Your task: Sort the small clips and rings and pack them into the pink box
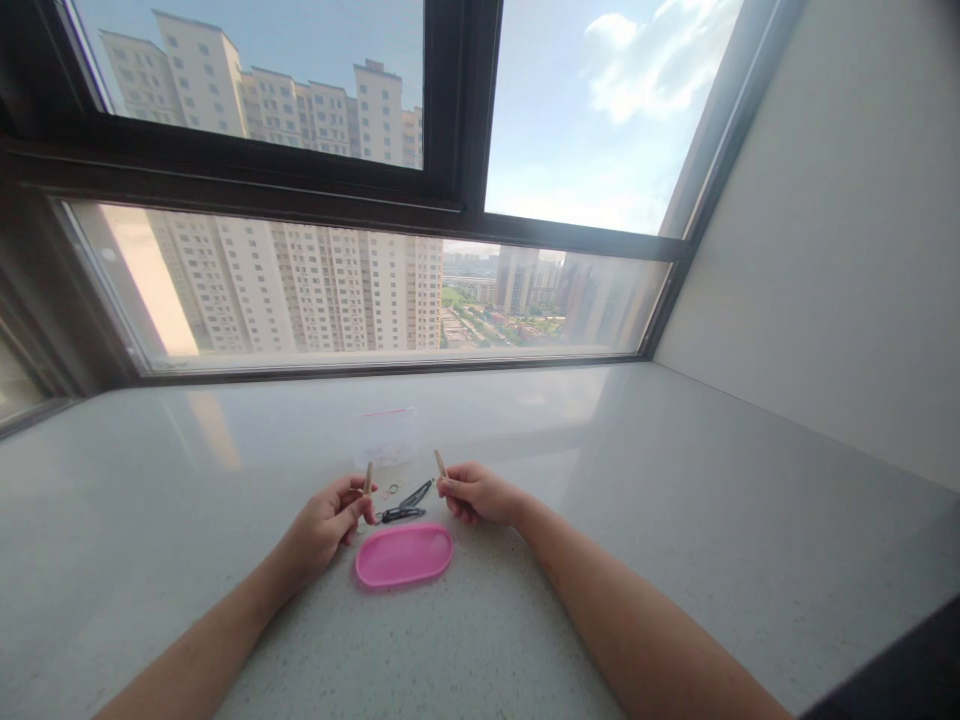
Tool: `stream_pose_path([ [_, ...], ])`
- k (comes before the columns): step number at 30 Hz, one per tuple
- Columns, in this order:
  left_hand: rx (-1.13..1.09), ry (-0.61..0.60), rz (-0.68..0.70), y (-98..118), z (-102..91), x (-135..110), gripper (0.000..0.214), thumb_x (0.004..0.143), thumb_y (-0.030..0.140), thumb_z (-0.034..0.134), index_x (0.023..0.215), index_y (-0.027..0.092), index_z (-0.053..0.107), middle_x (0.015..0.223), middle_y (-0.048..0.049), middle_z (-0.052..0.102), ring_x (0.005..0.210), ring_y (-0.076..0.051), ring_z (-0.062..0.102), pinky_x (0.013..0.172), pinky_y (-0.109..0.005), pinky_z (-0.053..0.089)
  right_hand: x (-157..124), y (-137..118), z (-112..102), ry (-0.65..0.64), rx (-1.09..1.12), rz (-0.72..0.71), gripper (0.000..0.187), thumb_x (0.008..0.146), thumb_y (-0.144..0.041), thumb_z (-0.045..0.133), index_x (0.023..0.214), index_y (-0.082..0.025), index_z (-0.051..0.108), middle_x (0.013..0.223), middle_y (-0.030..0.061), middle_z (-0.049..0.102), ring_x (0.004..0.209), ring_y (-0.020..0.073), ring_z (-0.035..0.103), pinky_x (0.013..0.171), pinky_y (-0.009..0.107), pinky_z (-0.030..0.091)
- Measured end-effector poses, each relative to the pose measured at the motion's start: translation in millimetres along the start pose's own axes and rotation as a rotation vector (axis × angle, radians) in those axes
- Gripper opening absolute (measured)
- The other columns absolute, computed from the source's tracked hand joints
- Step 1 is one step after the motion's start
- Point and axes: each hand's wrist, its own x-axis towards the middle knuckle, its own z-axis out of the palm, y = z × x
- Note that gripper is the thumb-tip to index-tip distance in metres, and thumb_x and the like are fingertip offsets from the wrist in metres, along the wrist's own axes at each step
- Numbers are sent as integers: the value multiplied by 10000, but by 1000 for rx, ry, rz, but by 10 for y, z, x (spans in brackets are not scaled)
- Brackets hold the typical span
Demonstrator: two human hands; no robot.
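Note:
My left hand [334, 520] pinches a slim beige hair clip [368, 478] that points upward. A similar beige hair clip [440, 464] stands tilted between the thumb and fingers of my right hand [476, 490]. Between the two hands lie two black snap hair clips, one [416, 494] slanting up toward my right hand and one [403, 514] nearly level. A small dark ring [393, 489] rests just beyond them. Closer to me is a shallow pink oval tray [405, 556] with nothing visible in it.
Behind the hands lies a clear zip bag [386, 432] with a pink strip along its top; its contents are too faint to tell. The pale speckled counter [300, 640] runs to a dark-framed window [390, 368]. A white wall [840, 250] bounds the right side.

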Motion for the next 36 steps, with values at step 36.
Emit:
stream_pose_path([
  [36, -6, 69, 38, -29, -5, 23, 294, 797, 382, 519, 979, 151, 511, 600, 44, 470, 556, -114, 410, 531, -221, 331, -10, -21, -7, -31, -12, 13, 318, 804, -446, 537, 797, -128, 550, 517, -31, 538, 379, 55, 463, 368, 164, 345],
])
